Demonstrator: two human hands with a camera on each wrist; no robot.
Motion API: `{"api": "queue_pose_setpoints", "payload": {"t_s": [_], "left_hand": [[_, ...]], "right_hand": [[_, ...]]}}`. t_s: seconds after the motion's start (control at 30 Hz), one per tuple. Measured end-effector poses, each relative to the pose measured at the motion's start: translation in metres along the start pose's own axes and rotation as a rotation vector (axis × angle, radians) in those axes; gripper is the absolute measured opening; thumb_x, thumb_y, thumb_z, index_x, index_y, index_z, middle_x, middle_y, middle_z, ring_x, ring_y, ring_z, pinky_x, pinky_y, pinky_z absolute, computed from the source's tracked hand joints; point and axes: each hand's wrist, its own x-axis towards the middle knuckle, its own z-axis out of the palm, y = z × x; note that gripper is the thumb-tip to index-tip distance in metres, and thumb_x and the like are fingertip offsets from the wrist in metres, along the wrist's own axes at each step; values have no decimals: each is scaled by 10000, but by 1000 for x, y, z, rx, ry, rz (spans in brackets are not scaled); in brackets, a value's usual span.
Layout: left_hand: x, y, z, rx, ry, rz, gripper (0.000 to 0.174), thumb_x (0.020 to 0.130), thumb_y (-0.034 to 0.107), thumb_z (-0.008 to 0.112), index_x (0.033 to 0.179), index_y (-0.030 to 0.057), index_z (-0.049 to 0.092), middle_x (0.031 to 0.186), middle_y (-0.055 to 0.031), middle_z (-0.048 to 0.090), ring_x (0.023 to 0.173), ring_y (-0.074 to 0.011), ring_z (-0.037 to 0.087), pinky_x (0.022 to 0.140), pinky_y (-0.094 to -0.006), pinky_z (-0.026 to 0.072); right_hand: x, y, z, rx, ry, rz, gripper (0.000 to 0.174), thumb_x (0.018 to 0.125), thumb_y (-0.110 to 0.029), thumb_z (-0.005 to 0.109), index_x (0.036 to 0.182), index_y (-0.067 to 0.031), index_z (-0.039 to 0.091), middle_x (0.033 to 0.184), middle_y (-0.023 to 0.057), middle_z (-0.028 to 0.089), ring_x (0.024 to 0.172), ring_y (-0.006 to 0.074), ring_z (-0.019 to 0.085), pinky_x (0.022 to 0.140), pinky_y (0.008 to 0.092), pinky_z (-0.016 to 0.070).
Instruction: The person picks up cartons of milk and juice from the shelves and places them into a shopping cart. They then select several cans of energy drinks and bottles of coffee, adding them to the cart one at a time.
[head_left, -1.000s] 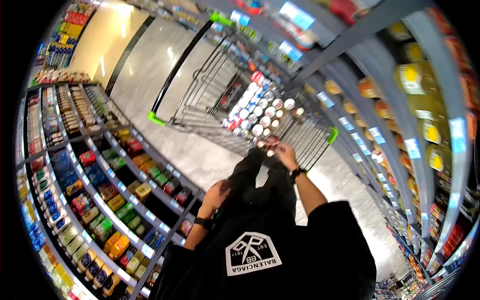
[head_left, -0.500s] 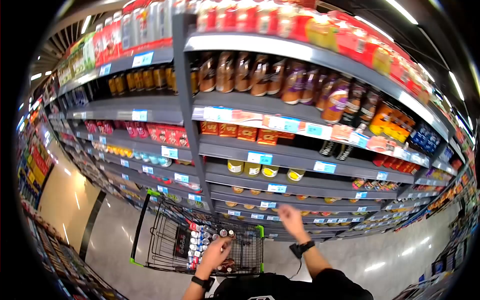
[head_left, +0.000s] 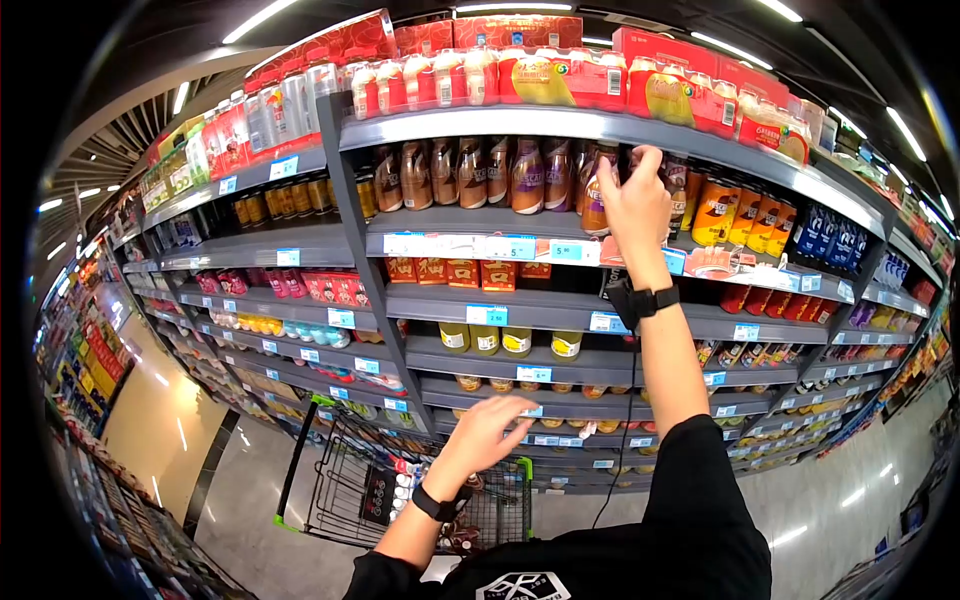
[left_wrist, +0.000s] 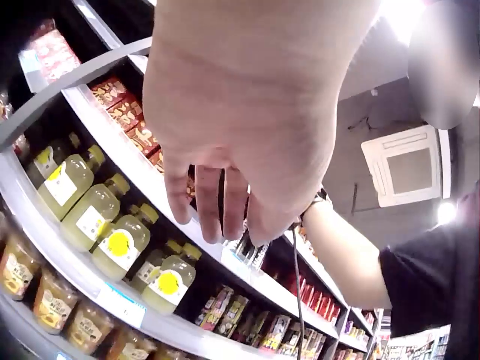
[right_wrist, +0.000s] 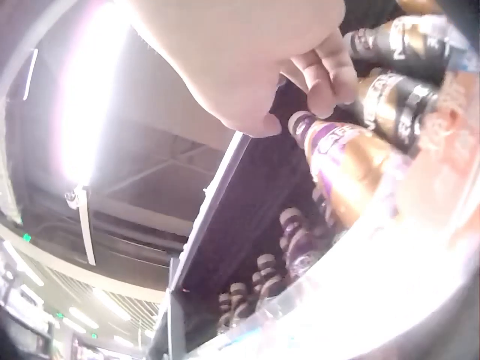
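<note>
My right hand [head_left: 640,208] reaches up to a shelf of bottled coffee, its thumb and fingers spread around the neck of a coffee bottle with a purple label [head_left: 594,208]. In the right wrist view the fingertips are right at the cap of this coffee bottle [right_wrist: 352,169], with a small gap beside the thumb. Black-labelled bottles [right_wrist: 397,105] stand next to it. My left hand [head_left: 483,435] hangs in front of the lower shelves with nothing in it, its fingers loosely extended. Yellow-capped drink bottles [left_wrist: 124,244] stand on a shelf beyond it in the left wrist view.
A shopping cart [head_left: 330,480] with cans and bottles in it stands below my left hand. Price-tag rails [head_left: 520,247] run along the shelf edges. Brown coffee bottles [head_left: 470,175] line the shelf to the left, orange cans [head_left: 716,212] to the right. A cable [head_left: 622,440] dangles from my right wrist.
The view has risen from the cart to the shelves. My right hand has gone from near a small item at the cart up to the coffee bottle. My left hand has lifted above the cart.
</note>
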Motion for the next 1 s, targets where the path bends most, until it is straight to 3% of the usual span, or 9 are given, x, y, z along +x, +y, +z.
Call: {"api": "queue_pose_setpoints", "payload": {"t_s": [0.33, 0.43, 0.53, 0.6, 0.67, 0.73, 0.8, 0.87, 1.0], "left_hand": [[-27, 17, 26, 58, -52, -69, 222, 921, 151, 722, 1126, 72, 693, 1045, -130, 725, 969, -358, 694, 821, -433, 566], [-28, 22, 28, 68, -42, -91, 226, 917, 154, 726, 1123, 70, 690, 1032, -134, 723, 957, -361, 692, 812, -437, 563], [-26, 33, 24, 72, -69, -140, 241, 911, 149, 732, 1134, 68, 687, 1057, -138, 723, 977, -362, 690, 835, -436, 562], [-24, 41, 21, 76, -101, -167, 253, 907, 143, 735, 1144, 66, 686, 1086, -139, 724, 1003, -362, 688, 861, -433, 562], [-20, 46, 17, 112, 65, -119, 337, 903, 137, 750, 1218, 52, 667, 1189, -152, 709, 1131, -368, 664, 953, -439, 544], [-14, 51, 10, 227, 216, -154, 695, 852, 187, 831, 1444, 29, 504, 1495, -236, 497, 1418, -387, 472, 1116, -467, 453], [-10, 61, 10, 220, 621, -250, 887, 770, 210, 893, 1498, 35, 417, 1576, -248, 394, 1448, -400, 429, 1175, -492, 390], [-17, 53, 8, 158, 742, -246, 1019, 694, 183, 935, 1524, 26, 365, 1587, -250, 378, 1454, -375, 426, 1179, -491, 382], [-56, 32, 32, -353, 646, -399, 660, 733, 133, 909, 1283, 17, 565, 1143, -103, 717, 1029, -174, 702, 875, -324, 569]], "right_hand": [[-4, 4, 17, -28, -203, 248, 567, 874, -411, 756, 1221, -13, 550, 938, 277, 741, 867, 470, 725, 761, 550, 568], [-8, 0, 22, 144, -94, 78, 551, 842, -422, 789, 1201, -10, 717, 871, 233, 747, 856, 427, 738, 762, 504, 568], [-15, -25, 3, 293, -333, 94, 446, 846, -393, 799, 1174, -95, 751, 938, 169, 774, 876, 356, 761, 751, 413, 583], [-37, -29, 11, 367, -143, -241, 337, 831, -310, 801, 1113, -135, 740, 1002, 58, 772, 791, 319, 747, 677, 402, 591], [-57, -43, -5, 420, -102, -387, 349, 785, -262, 850, 1078, -113, 737, 1029, 59, 767, 742, 288, 741, 639, 362, 583], [-78, -63, -38, 514, -85, -487, 356, 748, -212, 884, 1046, -95, 729, 1020, 74, 761, 695, 249, 729, 603, 333, 567], [-111, -84, -72, 745, -242, -381, 356, 763, -210, 889, 1051, -79, 727, 979, 98, 749, 653, 231, 706, 605, 327, 565], [-151, -101, -103, 1015, -624, -90, 442, 732, -189, 935, 1092, -38, 728, 991, 105, 750, 737, 170, 714, 673, 302, 581], [-196, -99, -113, 1187, -1001, -148, 438, 766, -212, 927, 1113, -27, 733, 1089, 76, 749, 802, 123, 707, 672, 284, 569]]}}
